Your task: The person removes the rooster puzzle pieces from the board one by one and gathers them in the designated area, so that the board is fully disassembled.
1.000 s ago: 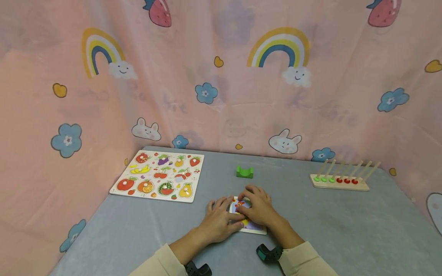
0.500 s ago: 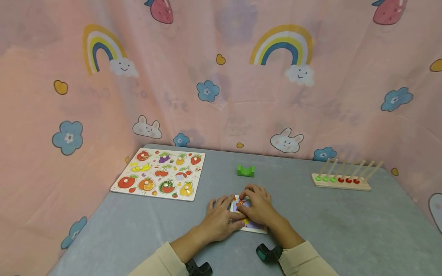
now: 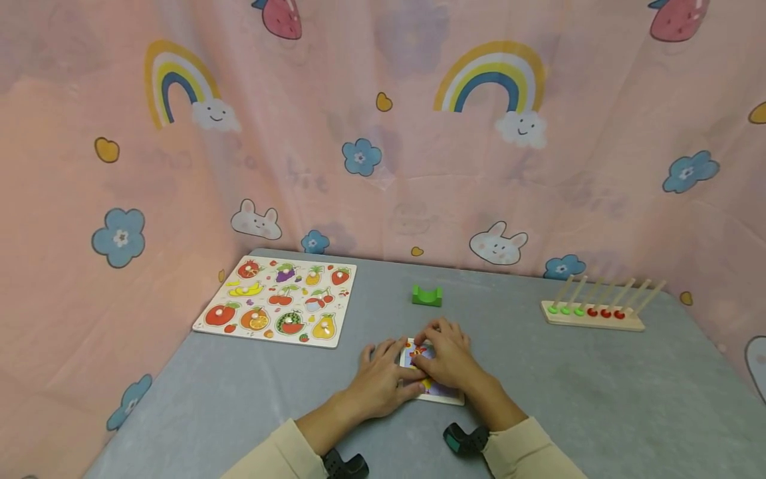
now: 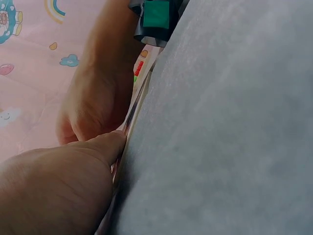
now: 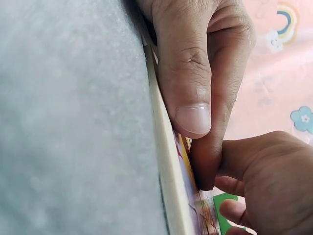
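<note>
A small picture puzzle board (image 3: 443,393) lies flat on the table between both hands, its light rim showing. My left hand (image 3: 380,389) rests on its left side, fingers mostly straight; in the right wrist view its thumb (image 5: 193,120) and index finger touch the board. My right hand (image 3: 447,354) reaches over from the right, thumb and index curled round a brightly coloured puzzle piece (image 3: 417,354) near the upper left of the board. The hands cover much of the picture, so the piece's outline is hidden. Its curled fingers show low in the right wrist view.
A green curved block (image 3: 427,297) stands behind the hands. At the back left lies a fruit peg puzzle (image 3: 342,319). A wooden peg counting stand (image 3: 592,322) with green and red beads is at the right. A patterned pink curtain (image 3: 413,199) hangs behind the grey-covered table (image 3: 598,399).
Both hands keep their place on the puzzle board. The head view has shifted slightly, so the background appears a little higher and further right.
</note>
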Motion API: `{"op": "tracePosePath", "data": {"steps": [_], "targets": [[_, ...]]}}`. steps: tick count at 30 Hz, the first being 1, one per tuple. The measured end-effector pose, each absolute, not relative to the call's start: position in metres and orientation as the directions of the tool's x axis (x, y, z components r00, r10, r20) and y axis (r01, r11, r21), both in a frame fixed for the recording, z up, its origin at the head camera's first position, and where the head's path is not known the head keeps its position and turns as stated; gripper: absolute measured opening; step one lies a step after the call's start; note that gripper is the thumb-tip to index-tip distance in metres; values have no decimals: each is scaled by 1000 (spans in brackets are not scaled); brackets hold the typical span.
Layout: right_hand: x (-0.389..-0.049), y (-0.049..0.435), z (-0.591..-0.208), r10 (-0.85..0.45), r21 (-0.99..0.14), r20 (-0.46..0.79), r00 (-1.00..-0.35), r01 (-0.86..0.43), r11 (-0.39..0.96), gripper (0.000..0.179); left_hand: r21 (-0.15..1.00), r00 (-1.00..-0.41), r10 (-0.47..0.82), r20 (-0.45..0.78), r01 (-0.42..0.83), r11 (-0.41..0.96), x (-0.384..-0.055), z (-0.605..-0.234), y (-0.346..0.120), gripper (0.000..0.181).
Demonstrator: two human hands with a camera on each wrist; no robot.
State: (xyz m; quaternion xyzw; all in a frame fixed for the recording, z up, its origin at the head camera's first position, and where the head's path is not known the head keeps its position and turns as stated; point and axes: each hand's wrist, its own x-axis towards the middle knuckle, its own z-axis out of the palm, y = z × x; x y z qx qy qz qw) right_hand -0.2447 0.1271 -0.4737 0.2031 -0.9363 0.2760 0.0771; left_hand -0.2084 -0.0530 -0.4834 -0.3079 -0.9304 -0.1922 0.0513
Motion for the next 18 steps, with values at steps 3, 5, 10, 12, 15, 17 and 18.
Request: {"op": "tracePosePath", "data": {"steps": [3, 5, 10, 12, 15, 17, 18], "targets": [[-246, 127, -474, -347, -487, 273, -897, -439, 755, 21, 327, -805, 554, 214, 593, 736, -208, -484, -53, 29], [-246, 128, -475, -353, -490, 287, -890, -453, 744, 21, 328, -804, 554, 217, 594, 734, -208, -484, -53, 29], [-245, 129, -475, -373, -507, 305, -876, -481, 715, 26, 323, -803, 553, 223, 596, 735, -208, -485, -53, 28], [-245, 129, -474, -382, -507, 297, -875, -484, 714, 28, 320, -803, 553, 222, 596, 737, -208, -485, -53, 28], [-245, 129, -474, -395, -498, 290, -872, -490, 716, 28, 320, -803, 554, 221, 596, 737, -208, -485, -54, 29], [-245, 130, -475, -403, -503, 299, -865, -502, 704, 26, 320, -801, 555, 223, 598, 735, -209, -486, -54, 29], [-245, 130, -475, -409, -506, 309, -859, -512, 694, 26, 321, -801, 555, 223, 598, 734, -209, -486, -54, 28]]}}
